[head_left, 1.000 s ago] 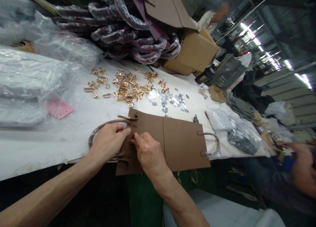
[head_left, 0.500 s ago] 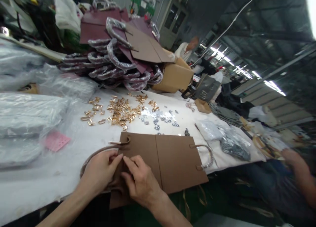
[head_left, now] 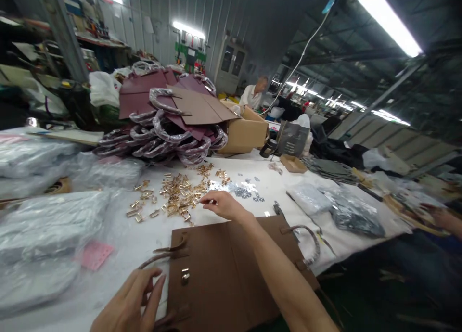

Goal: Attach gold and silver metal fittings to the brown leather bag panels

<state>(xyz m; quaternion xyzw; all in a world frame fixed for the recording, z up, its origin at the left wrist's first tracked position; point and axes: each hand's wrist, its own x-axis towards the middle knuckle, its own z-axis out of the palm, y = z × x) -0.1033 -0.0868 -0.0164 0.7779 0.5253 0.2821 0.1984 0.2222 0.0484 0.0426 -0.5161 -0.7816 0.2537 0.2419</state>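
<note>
A flat brown bag panel (head_left: 216, 264) with handles lies on the table's near edge. A small shiny metal clasp (head_left: 185, 276) sits on its left part. My left hand (head_left: 132, 298) is beside the panel's left edge, close to the brown left handle (head_left: 153, 260), fingers curled with a gap to the thumb; I see nothing held. My right hand (head_left: 222, 204) reaches across the panel to the small metal parts, thumb and forefinger close together; what they pinch is too small to make out. Gold metal fittings (head_left: 176, 190) and thin silver plates (head_left: 245, 190) lie around its fingertips.
Plastic-wrapped packs (head_left: 54, 226) and a pink card (head_left: 94, 255) lie left. Behind are stacked maroon bag pieces (head_left: 140, 96) with wrapped handles and a cardboard box (head_left: 247, 132). Clear plastic bags (head_left: 325, 202) lie right. One person (head_left: 252, 94) is behind; another's hand (head_left: 445, 219) shows far right.
My right hand has left the panel and moved up to the metal parts. My left hand has shifted down-left off the panel. The clasp now shows on the panel. The view has tilted upward.
</note>
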